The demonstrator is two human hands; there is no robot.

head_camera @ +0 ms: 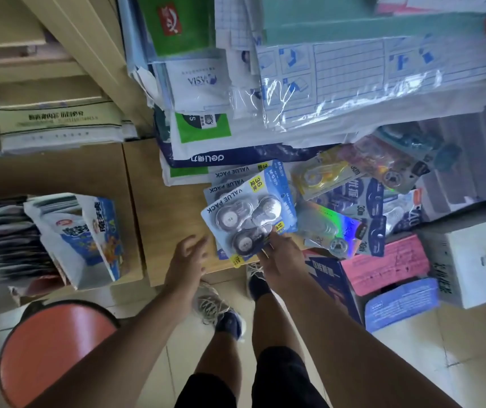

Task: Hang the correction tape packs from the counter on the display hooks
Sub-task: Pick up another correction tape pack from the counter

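My right hand (280,254) pinches the near edge of a blue "VALUE PACK" correction tape pack (247,214) holding three round tapes, lifted slightly above the wooden counter (171,219). More of the same packs (227,179) lie stacked under it. To the right lie other tape packs: a yellow one (321,178), a holographic one (330,228) and dark blue "30m" ones (365,207). My left hand (187,260) hovers with relaxed fingers just left of the held pack and holds nothing. No display hooks are in sight.
Stacks of paper reams and plastic-wrapped sheets (324,83) crowd the back of the counter. A torn bag of goods (86,234) stands at the left. An orange stool (56,351) stands on the floor at lower left. Boxes (471,260) and pink packs (389,263) sit at the right.
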